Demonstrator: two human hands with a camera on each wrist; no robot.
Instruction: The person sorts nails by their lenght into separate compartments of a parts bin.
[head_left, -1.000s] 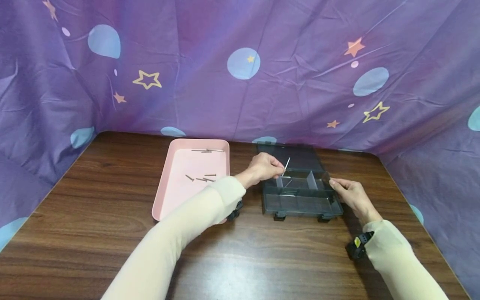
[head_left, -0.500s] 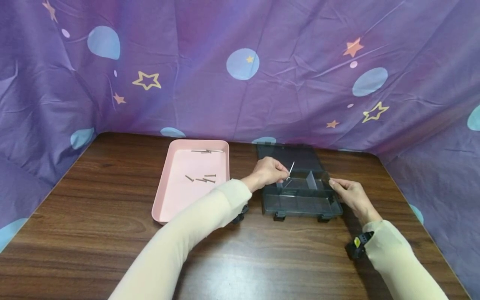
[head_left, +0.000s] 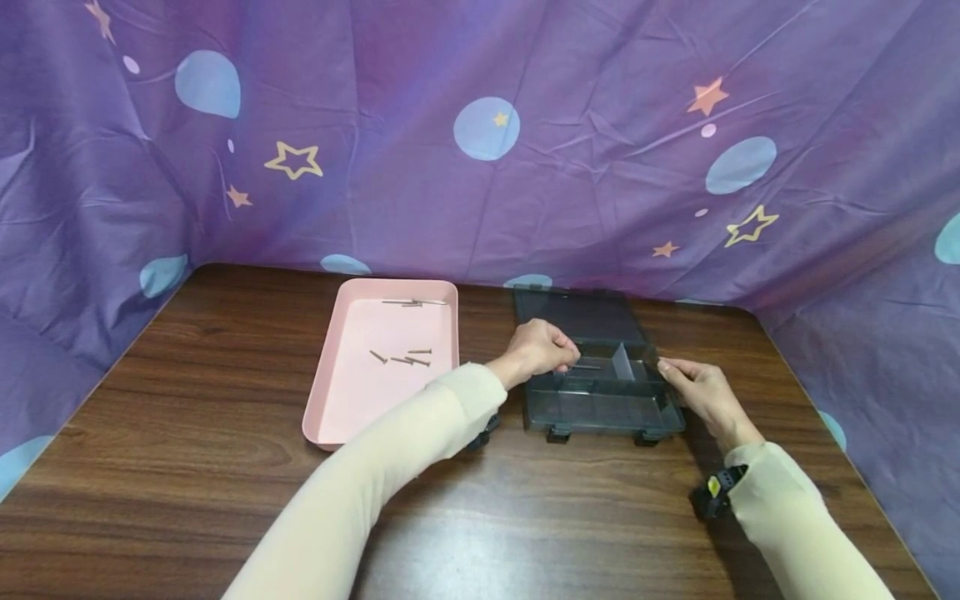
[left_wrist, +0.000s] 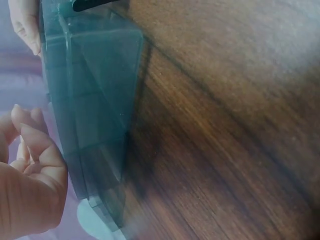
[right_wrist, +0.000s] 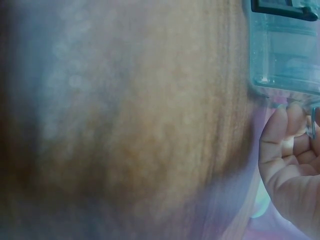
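Above the left part of the box [head_left: 600,406], left hand [head_left: 535,346] with fingers bent inward and thumb brought close to them, almost without gap at the tips in the head view. Impossible to tell about any nail between these tips, being too small there and not distinct from the left wrist. Just beside the fingertips, inside the rear row of the box, one thin nail [head_left: 588,367], lying sideways, to the left of the pale divider [head_left: 622,362]. On the opposite side, right hand [head_left: 701,387], pinching the right edge of the box near its hinge side.

As for the box: dark, see-through, flat on the table [head_left: 150,433], with lid [head_left: 592,317] folded back towards the cloth [head_left: 405,212] and two black latches [head_left: 558,434] along the front. To the left, well apart from the box, a pink tray [head_left: 326,367]. In this tray, more nails in two loose groups: a far group [head_left: 411,302] near the back wall, and a middle group [head_left: 410,360] towards the right wall. On both arms, pale sleeves [head_left: 405,437]; beside the right sleeve, a black wrist camera [head_left: 712,493]. Behind everything, the cloth, purple, with stars and blue spots
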